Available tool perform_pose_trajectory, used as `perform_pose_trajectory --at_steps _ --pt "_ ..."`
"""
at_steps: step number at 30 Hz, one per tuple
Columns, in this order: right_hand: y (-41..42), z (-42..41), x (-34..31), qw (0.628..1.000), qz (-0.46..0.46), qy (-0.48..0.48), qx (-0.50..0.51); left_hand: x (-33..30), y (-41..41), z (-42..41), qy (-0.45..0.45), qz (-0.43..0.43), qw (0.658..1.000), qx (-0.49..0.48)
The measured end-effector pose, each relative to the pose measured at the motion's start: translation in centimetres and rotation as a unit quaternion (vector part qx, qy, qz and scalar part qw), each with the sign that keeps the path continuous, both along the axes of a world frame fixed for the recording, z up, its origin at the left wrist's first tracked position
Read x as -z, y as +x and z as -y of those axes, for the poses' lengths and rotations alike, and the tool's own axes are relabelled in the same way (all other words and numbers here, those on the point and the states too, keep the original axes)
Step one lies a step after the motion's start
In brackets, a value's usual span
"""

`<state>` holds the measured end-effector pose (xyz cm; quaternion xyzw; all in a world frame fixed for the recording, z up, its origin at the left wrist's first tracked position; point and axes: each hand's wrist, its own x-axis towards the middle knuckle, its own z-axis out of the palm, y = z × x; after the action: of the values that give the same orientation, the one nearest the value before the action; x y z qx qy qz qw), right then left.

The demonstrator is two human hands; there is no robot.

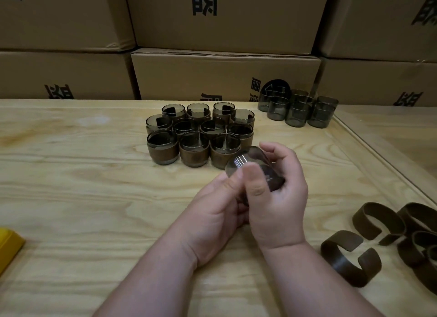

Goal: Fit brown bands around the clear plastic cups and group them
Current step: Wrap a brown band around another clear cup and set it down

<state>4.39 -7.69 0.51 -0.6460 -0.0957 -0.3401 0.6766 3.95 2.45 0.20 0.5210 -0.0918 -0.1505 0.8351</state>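
Gripping blurred cup (254, 166), both hands' grip (279, 193) closed, band unclear.

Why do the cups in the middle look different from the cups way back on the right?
The middle cups each wear a brown band; the back right cups are bare, see-through all the way down. The middle cups stand singly, packed in rows; the back right cups look stacked in taller columns. There are more middle cups than back right stacks. Both groups are smoky clear plastic, standing upright on the wooden table.
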Motion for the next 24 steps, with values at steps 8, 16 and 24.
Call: perform_pose_trajectory --at_steps 8,16,24 --pt "0.5 0.8 0.0 0.992 -0.060 0.083 0.070 -0.1 -0.3 0.0 0.047 0.013 0.999 0.015" --pt "1.5 1.0 -0.2 0.969 -0.174 0.173 0.015 -0.2 -0.2 0.3 0.021 0.033 0.995 -0.089" --pt "1.1 0.3 0.4 0.992 -0.098 0.074 0.034 0.9 0.5 -0.6 0.380 0.162 0.879 -0.238"
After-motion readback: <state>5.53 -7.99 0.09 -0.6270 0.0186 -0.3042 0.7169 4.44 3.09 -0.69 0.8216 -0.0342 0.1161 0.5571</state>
